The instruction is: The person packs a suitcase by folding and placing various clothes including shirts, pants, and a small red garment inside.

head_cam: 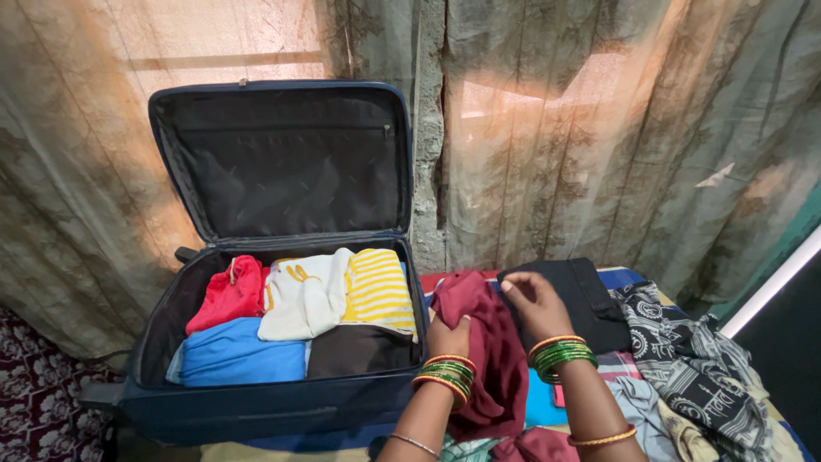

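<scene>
A maroon garment lies spread on the bed beside an open dark blue suitcase. My left hand rests on the garment's left part, close to the suitcase wall, fingers closed over the cloth. My right hand presses on the garment's upper right edge, where it meets a folded black garment. Both wrists wear green and gold bangles. Inside the suitcase lie folded clothes: red, white with yellow print, yellow striped, blue and dark brown.
The suitcase lid stands open against a curtain. A black and white patterned cloth and several other loose clothes lie on the bed at the right. A patterned floor shows at the lower left.
</scene>
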